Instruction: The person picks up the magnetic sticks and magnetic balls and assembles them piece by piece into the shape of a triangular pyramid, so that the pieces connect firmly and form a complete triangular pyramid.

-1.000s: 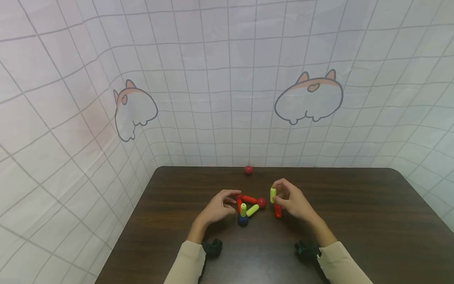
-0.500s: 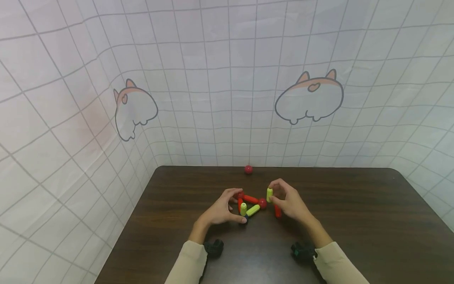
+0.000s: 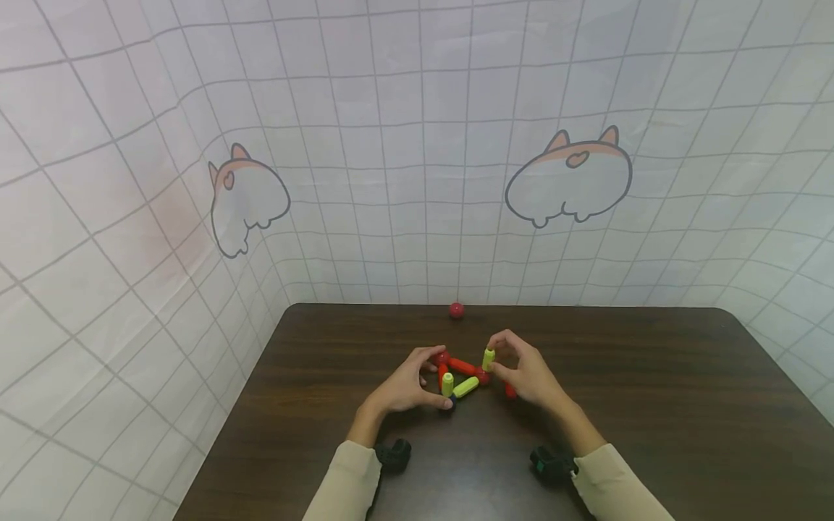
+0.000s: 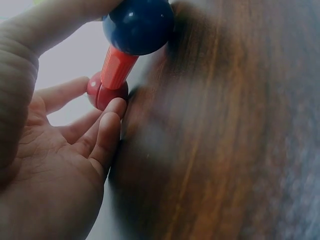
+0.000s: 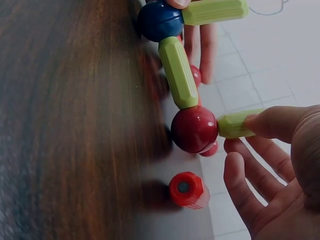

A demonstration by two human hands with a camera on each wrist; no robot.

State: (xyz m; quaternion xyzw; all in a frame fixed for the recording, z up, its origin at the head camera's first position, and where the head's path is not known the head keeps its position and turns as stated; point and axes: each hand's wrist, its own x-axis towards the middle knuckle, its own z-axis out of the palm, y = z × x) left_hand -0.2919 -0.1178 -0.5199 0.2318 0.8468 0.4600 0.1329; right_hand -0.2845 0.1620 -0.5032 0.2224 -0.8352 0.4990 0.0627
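Observation:
A triangle of magnetic rods and balls lies on the dark table: a blue ball [image 4: 139,26], two red balls, two red rods and a yellow-green rod [image 3: 465,387]. My left hand [image 3: 407,383] steadies it, thumb on the blue ball and index finger at the far red ball [image 3: 442,358]. Another yellow-green rod [image 3: 447,383] stands up from the blue ball. Between thumb and fingers, my right hand [image 3: 531,370] pinches a yellow-green rod [image 5: 236,124]. Its lower end meets the right red ball [image 5: 195,129] of the triangle.
A loose red rod [image 5: 189,190] lies beside the triangle, partly behind my right hand in the head view. One red ball [image 3: 456,310] sits at the table's [image 3: 651,405] far edge. A white checked cloth [image 3: 404,181] hangs behind the table.
My right hand has moved left and down, bringing its yellow-green rod onto the right red ball. My left hand has closed in, its thumb now on the blue ball.

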